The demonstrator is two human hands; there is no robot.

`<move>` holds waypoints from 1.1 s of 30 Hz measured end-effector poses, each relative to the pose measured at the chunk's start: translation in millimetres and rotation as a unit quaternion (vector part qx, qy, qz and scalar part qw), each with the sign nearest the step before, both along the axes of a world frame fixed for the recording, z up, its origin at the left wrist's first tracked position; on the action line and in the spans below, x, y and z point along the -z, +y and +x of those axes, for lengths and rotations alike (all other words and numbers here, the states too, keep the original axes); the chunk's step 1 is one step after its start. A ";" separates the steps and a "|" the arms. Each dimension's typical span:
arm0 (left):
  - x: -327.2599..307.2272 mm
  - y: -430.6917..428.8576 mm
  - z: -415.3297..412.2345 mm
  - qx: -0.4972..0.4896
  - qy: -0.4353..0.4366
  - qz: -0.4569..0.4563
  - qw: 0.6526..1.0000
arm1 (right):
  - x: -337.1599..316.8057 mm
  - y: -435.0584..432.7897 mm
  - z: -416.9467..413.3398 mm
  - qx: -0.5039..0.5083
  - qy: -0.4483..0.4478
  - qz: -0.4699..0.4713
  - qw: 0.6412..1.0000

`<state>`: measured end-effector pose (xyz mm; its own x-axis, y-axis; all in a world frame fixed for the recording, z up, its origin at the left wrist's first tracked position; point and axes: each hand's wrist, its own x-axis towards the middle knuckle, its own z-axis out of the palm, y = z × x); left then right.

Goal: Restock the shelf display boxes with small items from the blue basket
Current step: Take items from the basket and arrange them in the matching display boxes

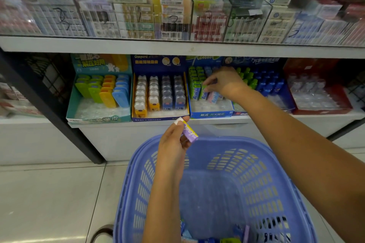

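The person stands over a blue basket (262, 165) on the tiled floor (49, 193), facing a low white shelf (217, 121) lined with display boxes.

The left hand (173, 142) is raised above the basket's far rim, just below the shelf edge. Its thumb and fingers pinch a small purple eraser (189, 131) with a white end, held tilted so the white end points up and to the left.

The right hand (225, 83) reaches into the blue display box (213, 113), third from the left on the shelf. Its fingers curl down among the upright erasers there; the fingertips (207, 87) touch a green-and-blue eraser (203, 92) in the front row, with a pink eraser (212, 96) just beside it. Whether the fingers actually pinch it cannot be told.

To the left stand a teal box (98, 118) with green, orange, yellow and blue items, and a dark blue box (160, 118) with rows of bear-shaped items. To the right are a box of green and blue bottles (262, 81) and a red box (320, 111) of clear packets.

A few small items (229, 239) lie at the bottom of the basket, near its close edge. The upper shelf carries clear cases (173, 10) of stacked packets.
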<state>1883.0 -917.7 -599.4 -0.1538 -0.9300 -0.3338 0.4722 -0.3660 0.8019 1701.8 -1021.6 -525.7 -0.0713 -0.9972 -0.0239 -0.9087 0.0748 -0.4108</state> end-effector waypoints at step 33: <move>15.2 -24.6 -56.6 0.185 -0.612 -0.409 0.651 | 12.3 42.1 -55.7 0.038 -0.112 -0.131 0.984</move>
